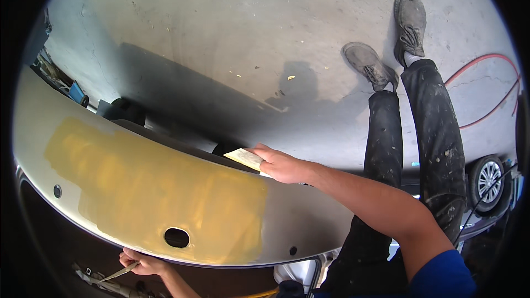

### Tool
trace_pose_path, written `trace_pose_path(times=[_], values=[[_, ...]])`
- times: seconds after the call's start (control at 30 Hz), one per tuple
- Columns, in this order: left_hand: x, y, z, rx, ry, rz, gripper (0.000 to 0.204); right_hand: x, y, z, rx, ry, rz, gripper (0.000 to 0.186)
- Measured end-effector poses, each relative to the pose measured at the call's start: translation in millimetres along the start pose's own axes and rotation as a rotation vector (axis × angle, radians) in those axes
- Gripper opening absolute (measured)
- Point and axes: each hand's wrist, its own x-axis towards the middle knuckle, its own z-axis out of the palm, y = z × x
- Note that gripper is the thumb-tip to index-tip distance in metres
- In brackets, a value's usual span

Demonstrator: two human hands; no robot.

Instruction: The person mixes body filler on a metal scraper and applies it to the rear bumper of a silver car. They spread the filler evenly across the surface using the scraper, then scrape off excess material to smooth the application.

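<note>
A long curved light-grey car panel (pixel 314 209) carries a broad patch of smeared yellow filler (pixel 165 182) with an oval hole near its lower edge. My right hand (pixel 284 166) is closed on a pale flat spreader (pixel 244 158), held at the panel's far edge beside the right end of the patch. Below the near edge, my left hand (pixel 142 263) grips a thin flat blade (pixel 118 272), seen almost edge-on and pointing down to the left. The blade's handle end is hidden in the fingers.
My legs and grey shoes (pixel 411 19) are at the right on a concrete floor (pixel 221 16). A red hose (pixel 480 116) curves over the floor at far right, near a car wheel (pixel 488 182). Dark parts lie beneath the panel; a white object (pixel 295 273) sits below its near edge.
</note>
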Motion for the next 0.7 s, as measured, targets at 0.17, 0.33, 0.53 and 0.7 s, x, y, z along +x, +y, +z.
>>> trace_pose_path(times=[0.17,0.33,0.53,0.7], values=[[0,-2,-1,-0.018,0.001,-0.009,0.039,9,-7,11,0.022,-0.094,-0.036,0.056],[3,-3,-2,-0.021,-0.017,0.017,0.038,7,3,22,-0.074,-0.079,-0.119,0.056],[-1,-6,-1,-0.008,0.009,-0.006,0.036,-8,-14,-7,0.057,-0.006,0.04,0.053],[-2,-5,-5,-0.013,-0.003,-0.011,0.036,7,2,5,0.014,-0.059,-0.02,0.056]])
